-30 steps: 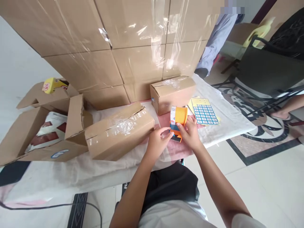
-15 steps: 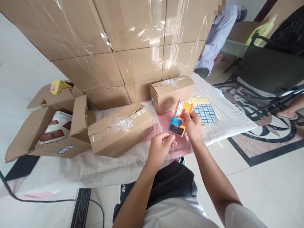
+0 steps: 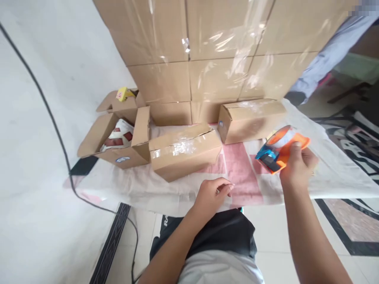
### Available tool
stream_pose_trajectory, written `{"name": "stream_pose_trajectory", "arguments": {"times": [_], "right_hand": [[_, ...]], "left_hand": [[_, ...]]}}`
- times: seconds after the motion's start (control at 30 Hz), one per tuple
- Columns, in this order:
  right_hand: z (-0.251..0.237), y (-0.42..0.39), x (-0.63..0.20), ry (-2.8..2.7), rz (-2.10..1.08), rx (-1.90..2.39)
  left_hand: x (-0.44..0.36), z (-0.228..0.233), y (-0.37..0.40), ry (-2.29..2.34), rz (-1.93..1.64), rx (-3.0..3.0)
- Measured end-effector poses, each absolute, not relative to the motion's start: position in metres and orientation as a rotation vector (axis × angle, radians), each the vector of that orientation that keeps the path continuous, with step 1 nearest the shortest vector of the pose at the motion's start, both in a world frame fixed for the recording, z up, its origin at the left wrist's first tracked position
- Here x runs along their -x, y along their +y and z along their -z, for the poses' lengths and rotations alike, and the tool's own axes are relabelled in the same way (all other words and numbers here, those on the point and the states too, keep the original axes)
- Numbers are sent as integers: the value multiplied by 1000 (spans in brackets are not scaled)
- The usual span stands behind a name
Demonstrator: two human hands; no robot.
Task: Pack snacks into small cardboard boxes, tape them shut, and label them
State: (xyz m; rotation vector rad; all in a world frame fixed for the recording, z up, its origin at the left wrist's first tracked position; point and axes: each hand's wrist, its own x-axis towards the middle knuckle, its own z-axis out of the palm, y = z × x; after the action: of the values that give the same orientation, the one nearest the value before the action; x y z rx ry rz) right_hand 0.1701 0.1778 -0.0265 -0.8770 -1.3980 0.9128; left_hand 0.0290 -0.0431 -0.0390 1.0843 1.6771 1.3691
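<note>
One tape dispenser (image 3: 280, 150) (orange and blue) sits clamped in the right hand's (image 3: 297, 167) grip, lifted above the tabletop (image 3: 177, 189); the left hand (image 3: 211, 195) rests loosely curled, holding nothing.

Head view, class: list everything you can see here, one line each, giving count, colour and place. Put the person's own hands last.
tape dispenser: one, orange and blue, held above the cloth at right
sealed boxes: two, brown, on the cloth, one at centre, one behind it to the right
open box: one, brown, left end of the cloth, printed packs inside
yellow pack: one, on the flaps behind the open box
box stack: one, brown, wrapped in clear film, at the back
cloth: one, white and pink, on the floor
cable: one, black, along the left floor
co-worker's sleeve: one, pale blue, top right
left hand: loosely curled over the cloth, empty
right hand: gripping the tape dispenser
</note>
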Motion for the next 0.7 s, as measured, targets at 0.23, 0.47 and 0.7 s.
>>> {"name": "stream_pose_trajectory", "arguments": {"times": [0.23, 0.47, 0.7], "right_hand": [[43, 176, -167, -1924, -489, 1170], [-84, 113, -55, -2211, -487, 527], [-136, 53, 257, -2732, -947, 46]], "left_hand": [[46, 19, -168, 2058, -1691, -961], [167, 2, -239, 3106, -1198, -1878], [200, 2, -195, 3187, -1005, -1987]]}}
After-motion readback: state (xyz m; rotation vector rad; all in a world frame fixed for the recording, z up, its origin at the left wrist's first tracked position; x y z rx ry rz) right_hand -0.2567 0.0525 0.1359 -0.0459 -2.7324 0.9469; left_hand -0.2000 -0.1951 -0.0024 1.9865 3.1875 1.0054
